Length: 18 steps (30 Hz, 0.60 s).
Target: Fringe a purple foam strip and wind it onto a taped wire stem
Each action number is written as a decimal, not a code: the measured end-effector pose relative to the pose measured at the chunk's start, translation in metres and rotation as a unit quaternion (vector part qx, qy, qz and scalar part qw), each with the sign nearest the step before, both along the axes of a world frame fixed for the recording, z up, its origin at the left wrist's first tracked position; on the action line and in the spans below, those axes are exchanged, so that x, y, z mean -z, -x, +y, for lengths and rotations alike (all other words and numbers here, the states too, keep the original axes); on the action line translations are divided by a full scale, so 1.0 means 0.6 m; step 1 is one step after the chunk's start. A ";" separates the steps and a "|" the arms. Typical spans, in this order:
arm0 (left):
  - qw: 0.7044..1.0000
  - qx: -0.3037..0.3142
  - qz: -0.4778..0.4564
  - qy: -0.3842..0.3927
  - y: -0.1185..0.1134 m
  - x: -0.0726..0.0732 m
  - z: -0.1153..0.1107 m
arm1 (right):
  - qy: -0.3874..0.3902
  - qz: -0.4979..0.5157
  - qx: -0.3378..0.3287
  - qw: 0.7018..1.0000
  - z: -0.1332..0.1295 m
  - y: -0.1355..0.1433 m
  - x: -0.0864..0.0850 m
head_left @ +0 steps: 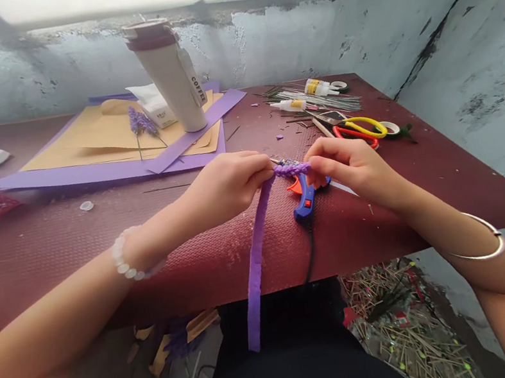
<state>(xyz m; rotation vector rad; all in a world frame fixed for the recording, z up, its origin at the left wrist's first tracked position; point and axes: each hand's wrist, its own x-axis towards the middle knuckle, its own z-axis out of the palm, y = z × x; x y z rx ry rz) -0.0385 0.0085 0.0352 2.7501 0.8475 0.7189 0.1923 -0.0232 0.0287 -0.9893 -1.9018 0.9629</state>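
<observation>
Between my hands, above the dark red table, is a short twisted purple piece [292, 169]. My left hand [242, 181] pinches its left end, where a long purple strip [258, 260] hangs down past the table's front edge. At the right end of the twisted piece, the fingers of my right hand [344, 166] are closed on it. A thin metallic tip shows by my left fingertips. Just behind and below the piece lies a blue and orange glue gun [305, 200], partly hidden by my right hand.
A coffee cup [169, 76] stands on brown and purple paper [91, 136] beside purple flower stems [142, 122]. Scissors with red and yellow handles [366, 128], glue bottles [291, 106] and thin wires [339, 99] lie at the back right. A black cord hangs over the front edge.
</observation>
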 end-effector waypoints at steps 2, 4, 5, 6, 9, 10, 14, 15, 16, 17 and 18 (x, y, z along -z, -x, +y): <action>0.999 -0.005 0.013 -0.045 0.000 0.006 -0.002 | 0.028 -0.006 -0.012 1.000 0.003 0.000 0.002; 0.997 -0.012 0.031 -0.072 0.001 0.011 -0.003 | 0.049 -0.014 -0.029 0.998 0.005 0.000 0.003; 0.996 -0.017 0.038 -0.080 0.001 0.012 -0.003 | 0.056 -0.016 -0.035 0.998 0.005 0.000 0.003; 0.995 -0.023 0.043 -0.084 0.001 0.013 -0.004 | 0.059 -0.016 -0.037 0.997 0.006 0.001 0.003; 0.996 -0.030 0.043 -0.074 0.000 0.013 -0.005 | 0.043 -0.019 -0.025 0.999 0.005 0.002 0.004; 0.997 -0.028 0.040 -0.064 0.000 0.011 -0.005 | 0.027 -0.027 -0.020 0.999 0.005 0.002 0.004; 1.000 -0.009 0.014 0.026 0.000 -0.004 -0.004 | -0.072 -0.086 -0.003 0.994 0.005 0.000 0.007; 0.998 -0.005 0.008 0.061 0.001 -0.009 -0.003 | -0.098 -0.101 0.001 0.990 0.006 0.000 0.007; 0.995 0.002 0.006 0.100 0.002 -0.013 -0.001 | -0.123 -0.114 0.005 0.986 0.006 -0.001 0.007; 0.990 0.010 0.005 0.139 0.003 -0.017 0.001 | -0.146 -0.125 0.008 0.981 0.006 -0.001 0.007; 0.984 0.019 0.006 0.175 0.004 -0.019 0.004 | -0.166 -0.135 0.011 0.977 0.005 -0.002 0.007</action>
